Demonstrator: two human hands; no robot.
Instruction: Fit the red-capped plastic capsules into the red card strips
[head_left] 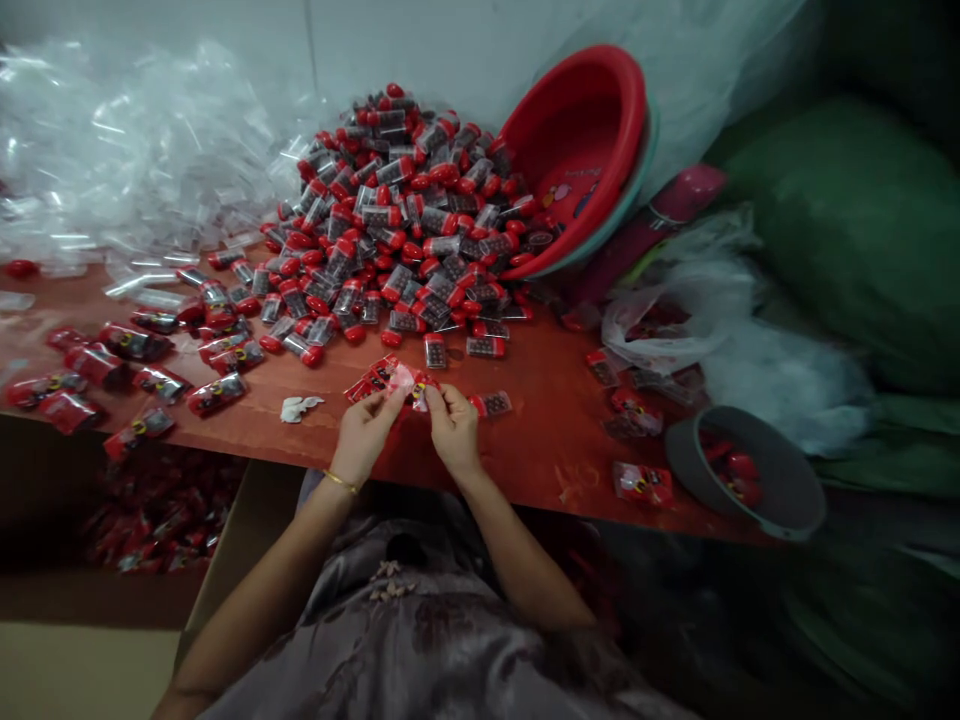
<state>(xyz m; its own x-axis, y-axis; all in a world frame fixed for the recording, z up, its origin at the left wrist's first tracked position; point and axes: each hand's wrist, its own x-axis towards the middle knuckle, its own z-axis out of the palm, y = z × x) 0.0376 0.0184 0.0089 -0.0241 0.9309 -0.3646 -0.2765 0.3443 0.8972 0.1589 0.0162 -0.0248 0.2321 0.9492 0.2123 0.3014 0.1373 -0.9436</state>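
Observation:
Both hands are raised over the table's front edge, holding red printed wrappers. My left hand [363,434] is closed on a small bunch of red wrappers [373,379], thumb on top. My right hand [455,432] pinches the right end of a red wrapper with a yellow and black print, close to my left fingertips. Whether this wrapper is part of the bunch, I cannot tell. A clear tube with a red cap and dark beads [495,403] lies just right of my right hand. Two more such tubes sit a little beyond my hands.
A large heap of red-capped tubes [397,215] fills the table's back middle, beside a tilted red basin [626,110]. Clear empty tubes [135,150] pile up at left. Wrapped tubes [217,393] lie at front left. A grey bucket [795,500] stands at right; an open box [217,560] is below.

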